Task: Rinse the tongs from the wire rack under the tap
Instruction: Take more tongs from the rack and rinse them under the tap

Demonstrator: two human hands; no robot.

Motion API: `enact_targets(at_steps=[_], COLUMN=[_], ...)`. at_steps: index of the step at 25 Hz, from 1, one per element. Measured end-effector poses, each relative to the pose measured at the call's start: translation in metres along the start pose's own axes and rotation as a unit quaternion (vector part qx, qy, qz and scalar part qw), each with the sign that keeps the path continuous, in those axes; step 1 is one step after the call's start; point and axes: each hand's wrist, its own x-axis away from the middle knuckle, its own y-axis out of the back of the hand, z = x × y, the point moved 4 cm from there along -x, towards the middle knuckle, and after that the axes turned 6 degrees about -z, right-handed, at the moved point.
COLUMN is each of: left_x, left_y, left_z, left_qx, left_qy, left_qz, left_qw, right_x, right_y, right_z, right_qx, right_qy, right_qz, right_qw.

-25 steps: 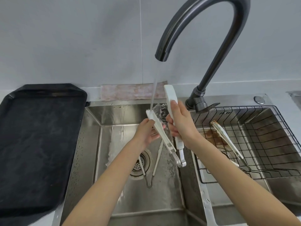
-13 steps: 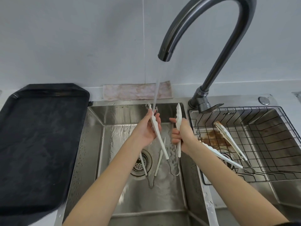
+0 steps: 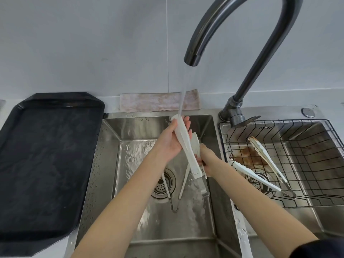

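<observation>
The wire rack (image 3: 307,161) holds two tongs (image 3: 268,164), the sink (image 3: 111,164) another, while both hands' fingers (image 3: 186,121) clamp the white tongs (image 3: 188,148) under the tap (image 3: 242,43).

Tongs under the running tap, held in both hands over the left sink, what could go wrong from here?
1. The white tongs are wet, held by the left hand and right hand; they might slip onto the tongs on the sink floor.
2. The water stream hits the tip beside the fingers, so it may splash toward the black tray.
3. Another pair of tongs waits in the wire rack above a brown stain; setting rinsed ones there could re-soil them.
</observation>
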Motion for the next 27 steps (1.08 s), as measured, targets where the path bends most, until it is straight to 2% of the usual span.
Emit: enact_targets(at_steps=[6, 11, 18, 23, 27], left_x=[-0.006, -0.009, -0.005, 0.003, 0.005], left_y=[0.011, 0.03, 0.046, 0.068, 0.08], left_z=[-0.004, -0.01, -0.018, -0.017, -0.012], left_qx=[-0.11, -0.136, -0.135, -0.068, -0.153], left_qy=[-0.031, -0.059, -0.068, -0.048, -0.049], left_qz=[-0.083, -0.206, -0.212, -0.178, -0.164], left_qw=[0.99, 0.967, 0.965, 0.981, 0.973], right_x=[0.002, 0.01, 0.017, 0.029, 0.027], right_y=[-0.004, -0.014, -0.032, -0.052, -0.054], right_z=[0.007, 0.019, 0.033, 0.043, 0.034], right_qx=[-0.053, -0.119, 0.041, 0.131, 0.16], right_qy=[0.054, 0.09, 0.218, 0.318, 0.329], right_qz=[-0.014, 0.004, -0.03, 0.037, 0.04], right_qw=[0.997, 0.989, 0.975, 0.938, 0.93])
